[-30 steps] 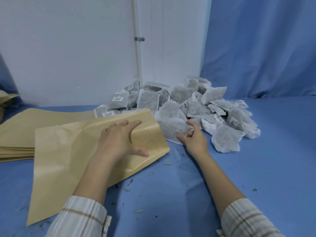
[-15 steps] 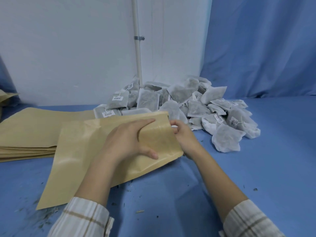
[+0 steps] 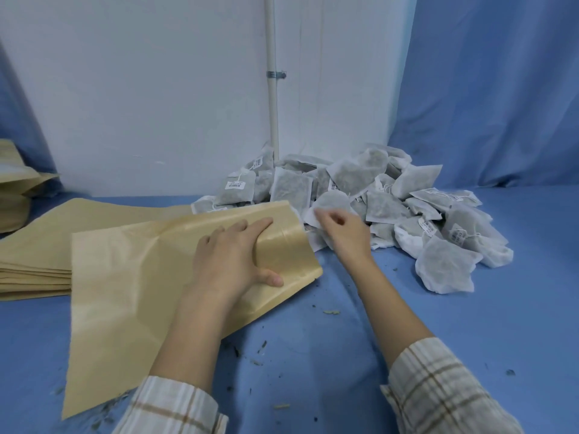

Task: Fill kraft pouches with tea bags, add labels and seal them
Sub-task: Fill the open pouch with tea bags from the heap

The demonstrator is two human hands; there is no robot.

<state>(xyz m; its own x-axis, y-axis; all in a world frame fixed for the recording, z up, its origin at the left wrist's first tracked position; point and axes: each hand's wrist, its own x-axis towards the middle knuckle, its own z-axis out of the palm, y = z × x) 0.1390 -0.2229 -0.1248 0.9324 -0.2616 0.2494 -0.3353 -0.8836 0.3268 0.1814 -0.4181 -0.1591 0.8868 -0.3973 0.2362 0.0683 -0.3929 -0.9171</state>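
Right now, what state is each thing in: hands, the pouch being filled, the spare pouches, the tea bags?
Left hand: fingers spread on the kraft pouch, pressing near its mouth.
Right hand: blurred, at a tea bag by the pouch mouth; grip unclear.
Kraft pouch: lying flat, unsealed, no label visible.
Spare pouches: stacked flat at left.
Tea bag pile: loose heap against the wall.

Soft even light, faint shadows, slight motion blur, wide-angle edge distortion
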